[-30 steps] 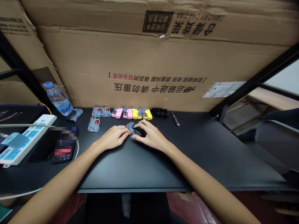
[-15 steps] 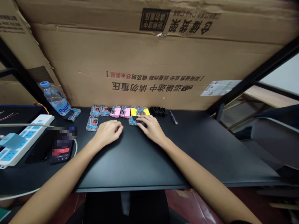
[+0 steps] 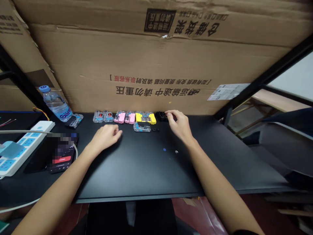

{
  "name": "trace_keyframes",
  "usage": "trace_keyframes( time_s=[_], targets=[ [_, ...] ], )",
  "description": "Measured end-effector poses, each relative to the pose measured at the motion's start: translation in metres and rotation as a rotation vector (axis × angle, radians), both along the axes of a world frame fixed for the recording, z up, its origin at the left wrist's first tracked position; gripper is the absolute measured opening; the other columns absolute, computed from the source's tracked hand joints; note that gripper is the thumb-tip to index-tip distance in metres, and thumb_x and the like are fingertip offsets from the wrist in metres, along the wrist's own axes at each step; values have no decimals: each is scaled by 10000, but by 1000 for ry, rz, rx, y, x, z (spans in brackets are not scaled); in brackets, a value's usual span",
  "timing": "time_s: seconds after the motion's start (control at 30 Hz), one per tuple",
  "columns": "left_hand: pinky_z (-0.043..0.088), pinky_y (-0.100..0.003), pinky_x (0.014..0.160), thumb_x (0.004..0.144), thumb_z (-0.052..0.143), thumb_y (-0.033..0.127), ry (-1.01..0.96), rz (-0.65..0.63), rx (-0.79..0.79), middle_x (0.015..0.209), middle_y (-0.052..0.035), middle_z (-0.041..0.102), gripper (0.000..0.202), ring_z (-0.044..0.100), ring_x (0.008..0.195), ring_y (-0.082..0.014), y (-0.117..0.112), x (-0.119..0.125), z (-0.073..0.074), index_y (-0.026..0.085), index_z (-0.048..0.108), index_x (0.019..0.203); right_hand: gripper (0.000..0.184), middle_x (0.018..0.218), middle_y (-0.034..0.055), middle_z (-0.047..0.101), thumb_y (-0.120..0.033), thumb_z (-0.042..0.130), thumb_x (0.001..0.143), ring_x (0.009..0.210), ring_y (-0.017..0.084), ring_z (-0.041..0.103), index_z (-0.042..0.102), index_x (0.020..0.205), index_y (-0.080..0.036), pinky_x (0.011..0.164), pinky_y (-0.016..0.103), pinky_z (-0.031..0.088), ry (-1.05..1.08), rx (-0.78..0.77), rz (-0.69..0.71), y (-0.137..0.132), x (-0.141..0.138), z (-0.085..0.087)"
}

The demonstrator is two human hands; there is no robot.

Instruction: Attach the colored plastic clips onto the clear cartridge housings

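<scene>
My left hand (image 3: 105, 136) rests on the black desk with its fingers curled in; whatever may be inside is hidden. My right hand (image 3: 180, 125) is at the back of the desk, its thumb and fingertips closed at the right end of a row of black plastic parts (image 3: 161, 116). Left of that row stand clear cases with yellow parts (image 3: 146, 118), then clear cases with pink parts (image 3: 125, 117). Two clear cases with red-orange pieces (image 3: 103, 116) sit behind my left hand. A clear case with a black part (image 3: 142, 127) lies before the yellow ones.
Small black pieces (image 3: 156, 130), a blue disc (image 3: 164, 149) and a pale disc (image 3: 176, 151) lie on the desk (image 3: 137, 173). At left are a water bottle (image 3: 55, 103), another clear case (image 3: 75, 120), a power strip (image 3: 26, 143) and a phone (image 3: 62, 160). Cardboard (image 3: 137, 58) stands behind.
My right hand has left the clear case with the black part and moved right to the black parts. My left hand has shifted left, where a clear case no longer shows. The screwdriver is now hidden.
</scene>
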State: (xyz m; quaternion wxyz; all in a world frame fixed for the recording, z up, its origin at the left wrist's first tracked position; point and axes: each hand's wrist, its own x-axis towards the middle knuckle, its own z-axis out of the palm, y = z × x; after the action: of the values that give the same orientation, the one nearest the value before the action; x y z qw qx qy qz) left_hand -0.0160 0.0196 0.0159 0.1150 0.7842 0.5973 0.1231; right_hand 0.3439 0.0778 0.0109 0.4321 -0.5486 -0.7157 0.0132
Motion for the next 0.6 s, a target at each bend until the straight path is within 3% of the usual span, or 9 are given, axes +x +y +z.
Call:
trace_keyframes(
  time_s=[0.1, 0.2, 0.3, 0.43, 0.53, 0.6],
  targets=[
    [412, -312, 700, 1032, 537, 368, -177, -262, 78, 825, -27, 668, 276, 615, 744, -188, -9, 21, -12, 214, 582, 807, 261, 1006, 110, 829, -344, 572, 983, 863, 274, 740, 790, 1029, -209, 855, 438, 591, -17, -119, 36, 6, 19, -1],
    [409, -309, 708, 1045, 540, 352, -236, -360, 108, 846, -11, 638, 249, 588, 750, -175, -15, 31, -18, 214, 583, 843, 256, 933, 80, 822, -395, 657, 946, 800, 247, 741, 800, 1045, -207, 808, 402, 602, -93, -322, 191, 7, 26, -4],
    [424, -301, 718, 1056, 538, 335, -266, -358, 141, 866, -3, 629, 224, 586, 756, -166, -16, 30, -19, 218, 601, 875, 328, 978, 76, 815, -451, 755, 891, 842, 245, 746, 801, 1114, -215, 803, 395, 613, -164, -472, 326, 5, 23, -8],
    [420, -303, 729, 1054, 546, 321, -249, -300, 209, 837, -1, 614, 212, 594, 807, -182, -12, 24, -16, 222, 612, 878, 400, 1082, 93, 797, -413, 804, 850, 926, 257, 736, 781, 1203, -226, 829, 408, 615, -207, -500, 366, 3, 16, -13],
    [397, -295, 702, 1044, 559, 314, -236, -298, 163, 812, 12, 604, 205, 575, 757, -166, -11, 23, -16, 220, 609, 869, 388, 1066, 96, 792, -464, 776, 891, 907, 265, 732, 776, 1196, -225, 833, 422, 612, -196, -463, 339, 4, 16, -13],
    [372, -286, 672, 1037, 569, 313, -236, -294, 122, 788, 25, 595, 201, 554, 709, -150, -10, 23, -16, 220, 605, 863, 337, 1090, 111, 789, -494, 698, 959, 955, 286, 732, 779, 1147, -227, 891, 453, 603, -177, -345, 245, 7, 19, -13]
  ],
)
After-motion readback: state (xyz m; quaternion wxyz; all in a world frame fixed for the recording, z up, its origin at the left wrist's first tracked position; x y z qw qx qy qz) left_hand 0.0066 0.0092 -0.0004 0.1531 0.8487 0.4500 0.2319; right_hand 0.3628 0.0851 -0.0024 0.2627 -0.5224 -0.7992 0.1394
